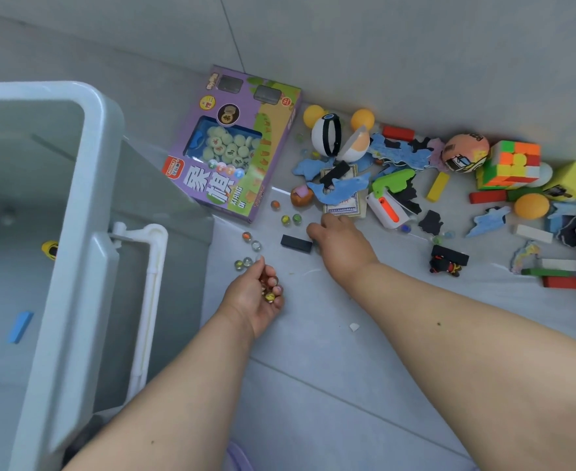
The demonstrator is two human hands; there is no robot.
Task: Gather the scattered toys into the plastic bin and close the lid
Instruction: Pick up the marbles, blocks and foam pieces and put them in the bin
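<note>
The open plastic bin (75, 205) is seen at the left, with a blue block (20, 327) and a yellow toy car (50, 249) lying inside. Several glass marbles (269, 294) are cupped in the curled left hand (256, 294). A black block (296, 243), lying crosswise, is touched by the downturned right hand (337, 239); whether it is gripped cannot be told. A xiangqi box (232, 144) lies just beside the bin.

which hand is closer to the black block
Right. The right hand has its fingertips at the black block's right end, while the left hand, cupping marbles, sits below and left of it.
</note>
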